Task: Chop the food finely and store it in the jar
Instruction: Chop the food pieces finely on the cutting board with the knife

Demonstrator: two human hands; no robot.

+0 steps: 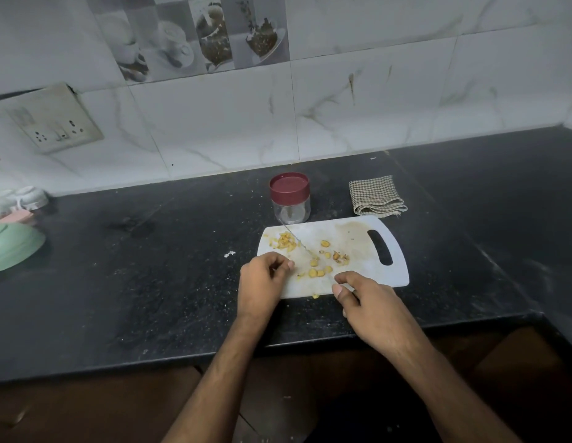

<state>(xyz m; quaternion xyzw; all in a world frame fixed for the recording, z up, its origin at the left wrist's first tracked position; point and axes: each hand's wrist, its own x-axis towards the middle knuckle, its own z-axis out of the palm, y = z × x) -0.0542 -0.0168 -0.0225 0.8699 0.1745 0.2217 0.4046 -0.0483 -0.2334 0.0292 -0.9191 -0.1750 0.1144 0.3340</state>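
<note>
A white cutting board (358, 251) lay on the dark stone bench (150, 282), its handle slot toward 3 o'clock. Yellow food pieces (319, 271) were scattered over the middle of the board, with a heap of finer chopped bits (284, 243) at its 10 o'clock corner and a small brownish cluster (340, 257) toward 3 o'clock of the centre.

The right hand (371, 308), at 5 o'clock of the board, had its grip curled round a knife handle, which the fingers hid. The thin knife blade (299, 243) ran from that hand toward 11 o'clock across the board, its tip near the chopped heap.

The left hand (262, 282) rested at the board's 8 o'clock edge, its grip loosely curled with thumb and fingertips drawn together; whether it pinched a piece could not be told.

A clear jar (290, 199) with a maroon lid stood upright on the bench just beyond the board's far edge at 12 o'clock, lid on. A folded checked cloth (377, 196) lay at 1 o'clock, near the jar but apart from it. At the bench's far 9 o'clock end sat an overturned green bowl (12, 247). A socket plate (54, 118) was fixed to the tiled wall (406, 100) at 10 o'clock.
</note>
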